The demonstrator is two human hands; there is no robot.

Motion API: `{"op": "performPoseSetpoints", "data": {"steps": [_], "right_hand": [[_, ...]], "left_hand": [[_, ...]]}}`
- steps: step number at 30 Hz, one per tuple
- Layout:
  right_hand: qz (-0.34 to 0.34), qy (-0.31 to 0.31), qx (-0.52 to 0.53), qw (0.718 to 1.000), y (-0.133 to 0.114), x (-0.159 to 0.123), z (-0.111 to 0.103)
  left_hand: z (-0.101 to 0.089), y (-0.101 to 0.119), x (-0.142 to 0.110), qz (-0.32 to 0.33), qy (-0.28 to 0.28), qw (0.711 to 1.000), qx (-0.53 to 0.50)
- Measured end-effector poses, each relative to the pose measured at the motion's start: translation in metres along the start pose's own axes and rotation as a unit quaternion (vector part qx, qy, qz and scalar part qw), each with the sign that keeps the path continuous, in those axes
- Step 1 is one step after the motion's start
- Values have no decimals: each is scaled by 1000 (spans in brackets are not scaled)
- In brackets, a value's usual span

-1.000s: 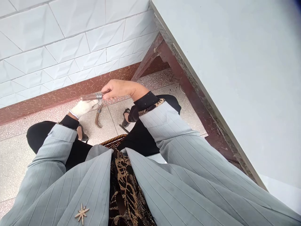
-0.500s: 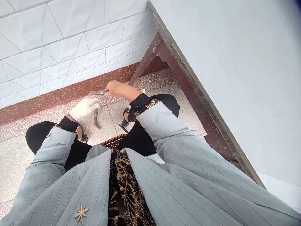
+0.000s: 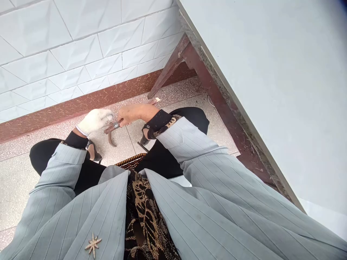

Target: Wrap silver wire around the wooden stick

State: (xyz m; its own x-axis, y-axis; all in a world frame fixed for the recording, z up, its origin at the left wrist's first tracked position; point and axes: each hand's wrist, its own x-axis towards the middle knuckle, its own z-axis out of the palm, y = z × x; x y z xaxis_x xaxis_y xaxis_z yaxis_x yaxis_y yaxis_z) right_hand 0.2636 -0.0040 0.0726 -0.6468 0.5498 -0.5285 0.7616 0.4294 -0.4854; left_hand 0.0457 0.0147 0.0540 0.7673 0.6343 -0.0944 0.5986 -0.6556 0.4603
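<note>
My left hand [image 3: 94,121], in a white knit glove, has its fingers curled and pressed together; whatever they hold is hidden. My bare right hand [image 3: 131,113] is wrapped round a brown stick [image 3: 109,129] with silvery wire wound near its end. That end points left and down, just below the gloved fingers. Beyond the right wrist shows a brown piece with a pale tip [image 3: 155,101]; I cannot tell whether it belongs to the same stick. A curved brown hook-shaped piece [image 3: 111,140] shows below the stick, its upper part covered. Whether it is held or lies on the floor is unclear.
A white-topped table [image 3: 265,90] with dark red legs [image 3: 169,66] stands close on the right. Ahead is a white tiled wall [image 3: 81,47] with a red-brown skirting [image 3: 89,95]. Between my knees shows a woven wicker edge [image 3: 130,161], above the speckled floor [image 3: 21,180].
My right hand has moved down, and the wire-wound end of the stick has dropped and tilted in front of the hook-shaped piece. My left hand has shifted slightly up and left.
</note>
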Motion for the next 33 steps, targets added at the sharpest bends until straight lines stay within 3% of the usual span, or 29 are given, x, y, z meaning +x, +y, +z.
{"op": "performPoseSetpoints", "data": {"steps": [4,14,18,23,25,28,31,33], "right_hand": [[-44,-3,51,998,-1,-7,-3],[-83,-23,90,992,6,-1,-3],[-127,67,82,986,11,-11,-9],[-141,222,170,950,22,-18,-14],[-121,255,213,935,25,-16,-15],[-20,278,217,935,24,-12,-17],[92,269,122,951,16,-8,-16],[129,239,43,962,10,-4,-13]], "left_hand": [[-1,0,1,-2,1,1000,-24],[0,-3,0,9,22,998,-65],[8,-16,2,-12,8,985,-171],[22,-18,4,-54,63,941,-329],[27,-12,5,-48,15,931,-361],[30,-3,4,-36,-50,937,-344],[25,2,2,-31,-59,963,-260],[18,4,-1,-30,-47,980,-192]]}}
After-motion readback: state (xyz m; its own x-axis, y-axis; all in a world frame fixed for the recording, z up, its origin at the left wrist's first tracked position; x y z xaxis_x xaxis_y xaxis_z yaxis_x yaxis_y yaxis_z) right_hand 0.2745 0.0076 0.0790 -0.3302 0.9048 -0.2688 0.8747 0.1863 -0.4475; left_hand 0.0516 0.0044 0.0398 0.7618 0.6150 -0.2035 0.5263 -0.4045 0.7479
